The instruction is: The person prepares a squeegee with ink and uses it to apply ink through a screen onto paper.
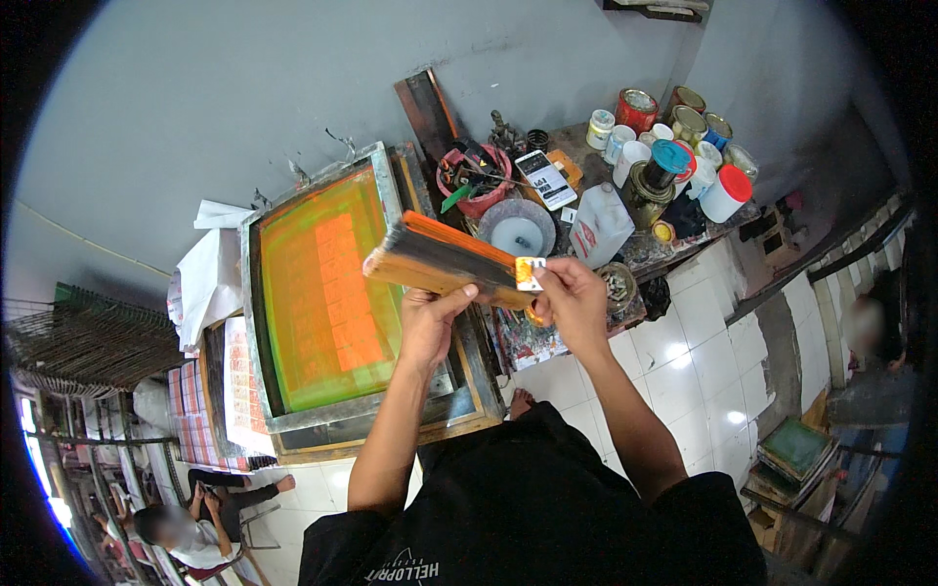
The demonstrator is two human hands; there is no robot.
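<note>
A long wooden squeegee smeared with orange ink is gripped underneath by the left hand above the green-framed printing screen, its end pinched by the right hand with a small card; stiff, likely slippery.

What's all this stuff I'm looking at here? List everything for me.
squeegee: one, orange-stained with a dark blade, held up over the screen frame
card: one, small, white and yellow, at the squeegee's right end
screen frame: one, green mesh with an orange patch, on the bench
cans and jars: many, red, white, metal, upper right shelf
jug: one, white, by the shelf
phone: one, on the shelf
bowl: one, grey, below the phone
seated person: one, lower left floor
left hand: grips the squeegee from below
right hand: pinches the card
</note>
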